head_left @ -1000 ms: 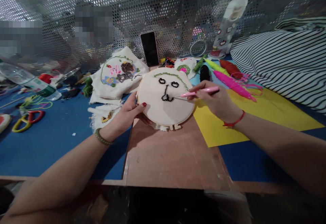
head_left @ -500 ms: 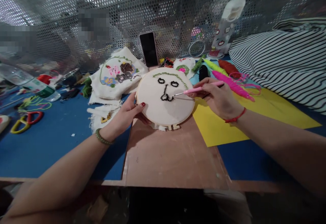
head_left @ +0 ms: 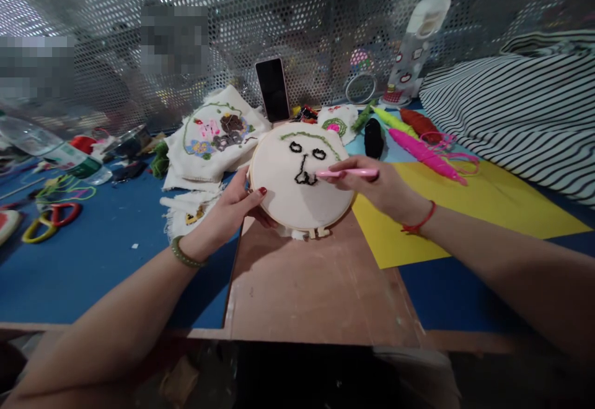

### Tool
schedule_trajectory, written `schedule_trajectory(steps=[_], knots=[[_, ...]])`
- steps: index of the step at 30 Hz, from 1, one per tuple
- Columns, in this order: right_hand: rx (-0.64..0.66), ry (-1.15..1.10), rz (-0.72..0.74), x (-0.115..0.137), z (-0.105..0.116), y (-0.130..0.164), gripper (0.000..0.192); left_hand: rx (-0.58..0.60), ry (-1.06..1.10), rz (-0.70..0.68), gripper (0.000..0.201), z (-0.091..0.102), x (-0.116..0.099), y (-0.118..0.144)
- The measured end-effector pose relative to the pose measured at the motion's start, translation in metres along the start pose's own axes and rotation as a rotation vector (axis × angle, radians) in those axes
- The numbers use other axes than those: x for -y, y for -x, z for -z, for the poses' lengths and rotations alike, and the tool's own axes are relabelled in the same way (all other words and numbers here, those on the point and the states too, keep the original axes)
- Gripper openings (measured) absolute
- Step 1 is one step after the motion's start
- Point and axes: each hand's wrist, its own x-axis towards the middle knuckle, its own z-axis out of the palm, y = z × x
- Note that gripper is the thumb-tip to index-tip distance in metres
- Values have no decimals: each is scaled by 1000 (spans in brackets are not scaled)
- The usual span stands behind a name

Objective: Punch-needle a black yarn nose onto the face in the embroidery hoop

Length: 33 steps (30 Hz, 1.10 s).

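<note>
Two hands work at one embroidery hoop, which stands tilted on a bare wooden board: the left hand grips its left rim, and the right hand pinches a pink needle tool whose tip touches the black stitched face. No writing can be read anywhere. Blue table cover and a yellow sheet flank the board, with a perforated metal screen behind and a dark phone leaning against it.

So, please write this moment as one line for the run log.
left hand: holds embroidery hoop edge | right hand: grip on pink punch needle | needle tip: at black stitching, mouth area | hoop: tilted over brown board
</note>
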Motion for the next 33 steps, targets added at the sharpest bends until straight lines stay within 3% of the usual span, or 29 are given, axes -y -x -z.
schedule_trajectory(steps=[4,9,19,26,33], knots=[[-225,-332,-124,-4,10,-6,13,-3,-1,10,72,0,3,-1],[-257,-443,-137,-3,15,-8,16,-7,-10,6,68,0,3,-1],[-247,-279,-81,-4,10,-5,19,4,4,2,73,-2,1,-1],[20,175,101,7,-6,1,19,10,-8,8,76,-2,-1,0],[-264,-372,-172,-5,8,-8,18,14,28,17,73,-3,2,0]])
